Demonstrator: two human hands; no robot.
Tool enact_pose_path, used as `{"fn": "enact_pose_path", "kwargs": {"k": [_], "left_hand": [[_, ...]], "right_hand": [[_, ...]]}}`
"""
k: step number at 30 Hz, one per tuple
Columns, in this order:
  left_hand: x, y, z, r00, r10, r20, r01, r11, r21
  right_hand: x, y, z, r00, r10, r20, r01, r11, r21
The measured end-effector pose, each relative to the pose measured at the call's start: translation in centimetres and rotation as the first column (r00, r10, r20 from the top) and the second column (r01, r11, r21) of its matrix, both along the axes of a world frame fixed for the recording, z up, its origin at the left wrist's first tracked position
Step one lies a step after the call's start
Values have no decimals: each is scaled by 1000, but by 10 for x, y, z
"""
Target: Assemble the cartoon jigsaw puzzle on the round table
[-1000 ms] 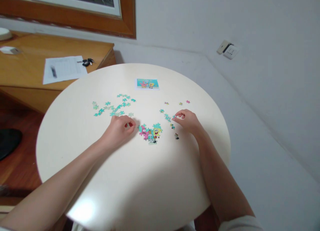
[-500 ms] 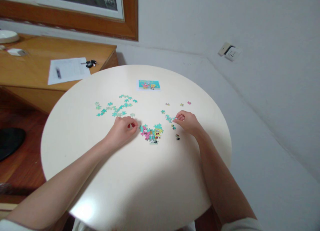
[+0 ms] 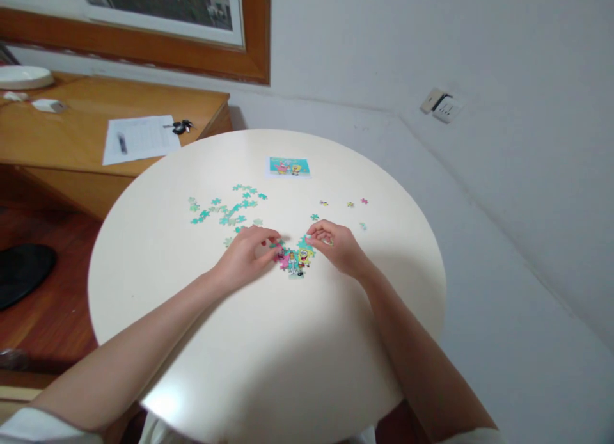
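A partly assembled jigsaw puzzle (image 3: 293,262) lies flat on the white round table (image 3: 268,354), showing a pink starfish and a yellow sponge character. My left hand (image 3: 247,255) is closed at its left edge, thumb and forefinger on the pink part and covering some of it. Above its upper right corner, my right hand (image 3: 336,242) pinches a small pale puzzle piece (image 3: 308,237), mostly hidden by the fingertips. A teal piece (image 3: 314,217) lies just beyond the right hand. Past the left hand are several loose teal pieces (image 3: 235,208).
At the table's far side lies a picture card (image 3: 289,167) of the same characters. Several loose pieces (image 3: 350,205) are scattered at right. A wooden desk (image 3: 71,137) with paper (image 3: 139,139) and keys (image 3: 182,126) stands behind left. A wall borders the right.
My right hand has moved left from the loose pieces to the assembled puzzle. My left hand has shifted right onto the puzzle's edge. The view has moved slightly.
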State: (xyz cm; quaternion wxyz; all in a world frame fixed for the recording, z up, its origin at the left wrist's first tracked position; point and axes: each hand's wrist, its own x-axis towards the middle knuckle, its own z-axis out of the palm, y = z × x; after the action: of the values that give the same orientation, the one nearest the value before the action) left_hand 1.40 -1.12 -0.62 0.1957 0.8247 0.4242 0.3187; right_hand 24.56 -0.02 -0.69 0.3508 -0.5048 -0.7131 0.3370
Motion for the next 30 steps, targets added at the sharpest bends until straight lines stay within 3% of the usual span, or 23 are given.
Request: {"fn": "enact_pose_path", "kwargs": {"k": [4, 9, 19, 24, 30], "left_hand": [[4, -4, -1, 991, -137, -5, 137, 990, 37], [5, -4, -5, 978, -208, 23, 204, 970, 133], [4, -3, 0, 955, -294, 38, 286, 948, 137], [-1, -2, 3, 980, -196, 47, 195, 981, 19], [-13, 9, 3, 993, -71, -91, 51, 977, -206]], "right_hand": [[-22, -11, -1, 985, 126, -122, -139, 985, -107], [-28, -12, -4, 928, 182, -325, -259, 942, -212], [-29, -11, -10, 895, 191, -403, -313, 913, -262], [-28, -8, -14, 897, 179, -404, -299, 919, -257], [-23, -7, -13, 933, 171, -317, -243, 949, -201]]}}
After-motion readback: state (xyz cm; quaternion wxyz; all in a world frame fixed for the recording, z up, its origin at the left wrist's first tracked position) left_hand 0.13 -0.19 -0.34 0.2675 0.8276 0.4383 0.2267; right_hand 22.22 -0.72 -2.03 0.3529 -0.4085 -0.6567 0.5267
